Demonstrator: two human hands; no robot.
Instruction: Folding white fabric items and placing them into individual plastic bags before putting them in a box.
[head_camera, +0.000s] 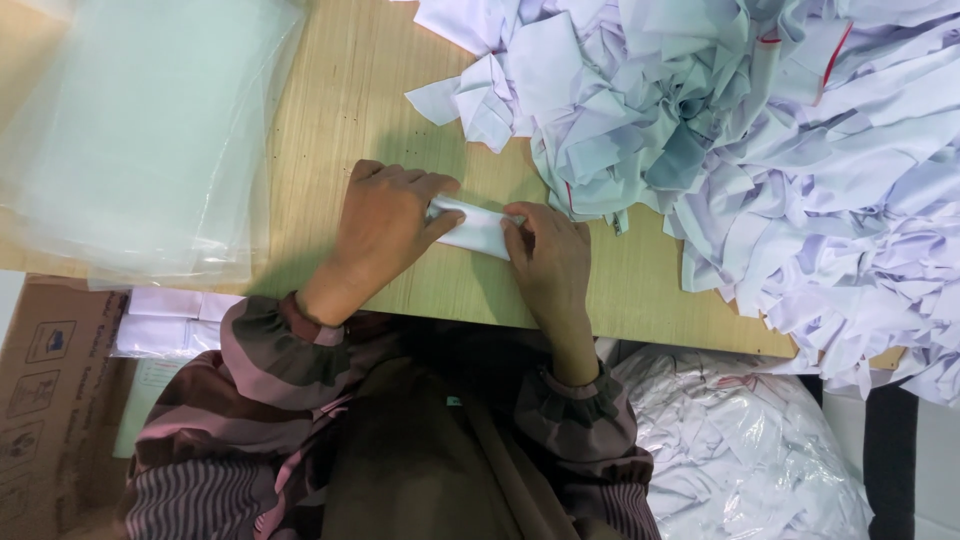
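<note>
A small folded piece of white cloth (474, 229) lies on the wooden table (340, 110) near its front edge. My left hand (383, 228) rests flat over the cloth's left end, fingers pressed on it. My right hand (548, 258) pinches the cloth's right end with curled fingers. Both hands hold the same piece between them. Striped brown and pink sleeves cover my forearms.
A big heap of crumpled white cloth pieces (750, 130), some with red trim, fills the table's right side. A stack of clear plastic bags (140, 130) lies at the left. Below the table are a cardboard box (50, 400), packed white bundles (165, 320) and a plastic bag of cloth (740, 450).
</note>
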